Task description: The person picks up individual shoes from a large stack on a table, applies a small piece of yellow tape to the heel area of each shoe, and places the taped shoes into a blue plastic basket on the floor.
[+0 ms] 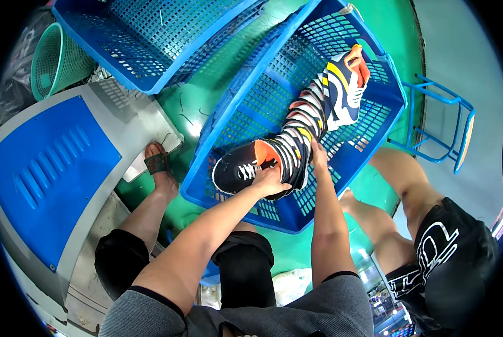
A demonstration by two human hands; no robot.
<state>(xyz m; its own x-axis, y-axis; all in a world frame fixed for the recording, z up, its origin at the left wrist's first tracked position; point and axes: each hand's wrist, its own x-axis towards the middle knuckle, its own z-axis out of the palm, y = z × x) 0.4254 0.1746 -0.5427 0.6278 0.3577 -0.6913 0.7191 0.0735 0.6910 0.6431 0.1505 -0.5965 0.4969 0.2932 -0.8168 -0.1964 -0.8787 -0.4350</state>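
Note:
A long row of sneakers (303, 121), packed tightly one against another, lies slantwise in a blue plastic basket (251, 106). The nearest sneaker (234, 170) is black with white laces and an orange lining. My left hand (269, 181) grips its opening, the fingers hidden inside and the thumb outside. Against the right side of the row, my right hand (319, 154) holds the sneakers, with its fingertips partly hidden. At the far end of the row, a white and navy sneaker (341, 92) shows yellow and orange parts.
Another blue basket (150, 42) stands at the upper left, beside a green mesh bin (57, 62). A grey and blue machine (55, 174) is on the left. To the right are a blue-framed stool (448, 121) and another person's bare legs (409, 185). The floor (206, 95) is green.

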